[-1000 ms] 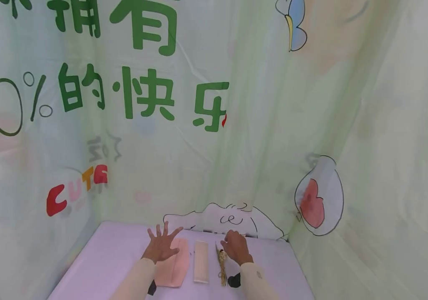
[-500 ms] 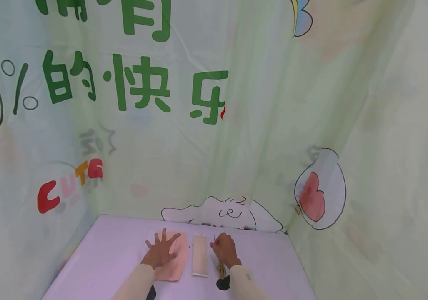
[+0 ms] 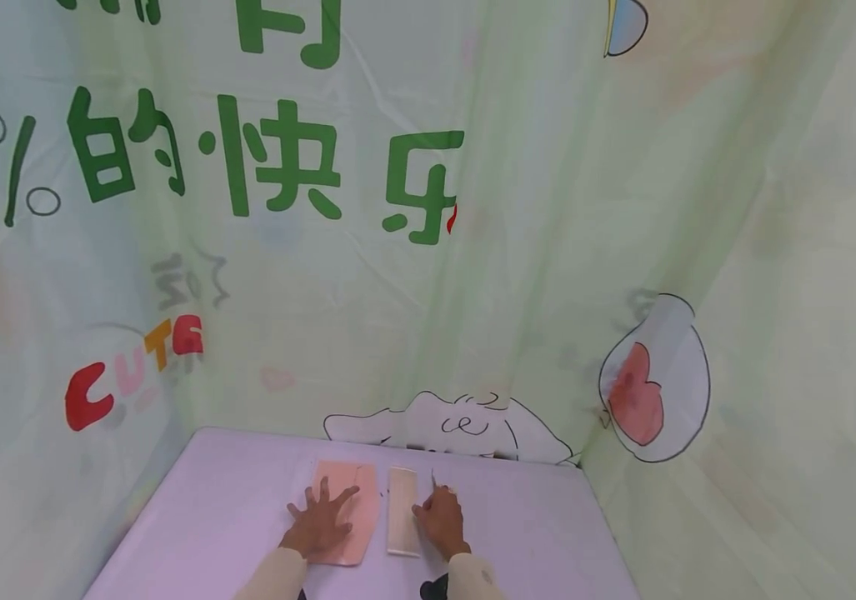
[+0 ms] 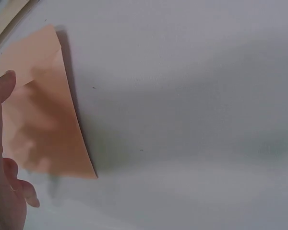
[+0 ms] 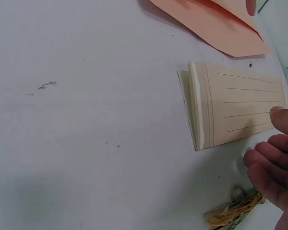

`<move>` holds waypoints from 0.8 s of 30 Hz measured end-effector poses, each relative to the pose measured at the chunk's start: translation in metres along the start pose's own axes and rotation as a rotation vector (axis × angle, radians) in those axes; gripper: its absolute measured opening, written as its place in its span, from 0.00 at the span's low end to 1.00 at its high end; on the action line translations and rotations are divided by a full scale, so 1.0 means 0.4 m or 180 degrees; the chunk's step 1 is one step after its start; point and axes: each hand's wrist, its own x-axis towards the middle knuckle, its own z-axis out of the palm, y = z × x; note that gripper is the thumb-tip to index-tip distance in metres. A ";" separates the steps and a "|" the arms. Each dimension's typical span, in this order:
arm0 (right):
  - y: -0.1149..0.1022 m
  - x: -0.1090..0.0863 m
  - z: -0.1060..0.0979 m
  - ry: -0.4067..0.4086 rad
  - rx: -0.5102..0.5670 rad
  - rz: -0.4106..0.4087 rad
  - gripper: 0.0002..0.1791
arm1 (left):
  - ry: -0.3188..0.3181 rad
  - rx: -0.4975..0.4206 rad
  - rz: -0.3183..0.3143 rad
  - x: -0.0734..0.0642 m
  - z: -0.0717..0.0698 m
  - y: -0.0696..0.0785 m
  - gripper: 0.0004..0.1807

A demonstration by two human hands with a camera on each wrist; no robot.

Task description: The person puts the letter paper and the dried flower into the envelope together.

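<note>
My left hand (image 3: 320,523) lies spread over a salmon-pink envelope (image 3: 358,533) on the table, covering its left side. In the left wrist view, the thumb and some fingers show beside the envelope (image 4: 62,120). My right hand (image 3: 442,521) has moved in at the right edge of a folded cream card with ruled lines (image 3: 401,525). In the right wrist view, its thumb overlaps the far end of the card (image 5: 230,100), and the other fingers are loosely curled with nothing seen in them. Below them lies a small tied bundle of dried stems (image 5: 233,211), mostly hidden by this hand in the head view.
A pale lilac table (image 3: 540,533) carries these things, side by side. Printed curtains (image 3: 518,250) hang behind it and along both sides. Tiny dried sprigs (image 5: 48,85) are scattered on the tabletop. A black object (image 3: 435,587) shows by the right cuff.
My right hand has moved left and down, from beside the dried bundle to the card's edge, now covering most of the bundle. The left hand has shifted slightly down over the envelope, fingers still spread.
</note>
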 end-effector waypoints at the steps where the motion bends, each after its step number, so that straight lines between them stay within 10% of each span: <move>1: -0.002 -0.006 0.002 0.0013 0.0009 0.0027 0.13 | -0.0003 -0.0040 0.0006 -0.006 -0.005 0.006 0.35; 5: -0.068 -0.051 -0.029 0.0122 0.0061 0.0191 0.13 | 0.0064 -0.0234 0.0057 -0.030 -0.020 0.029 0.36; 16: -0.093 -0.053 0.018 0.0108 -0.0181 0.0646 0.20 | 0.0166 -0.0309 0.0009 0.015 0.105 -0.058 0.35; 24: -0.096 -0.054 0.050 0.0368 -0.0430 0.0400 0.24 | 0.0121 -0.0391 0.0005 0.016 0.109 -0.064 0.31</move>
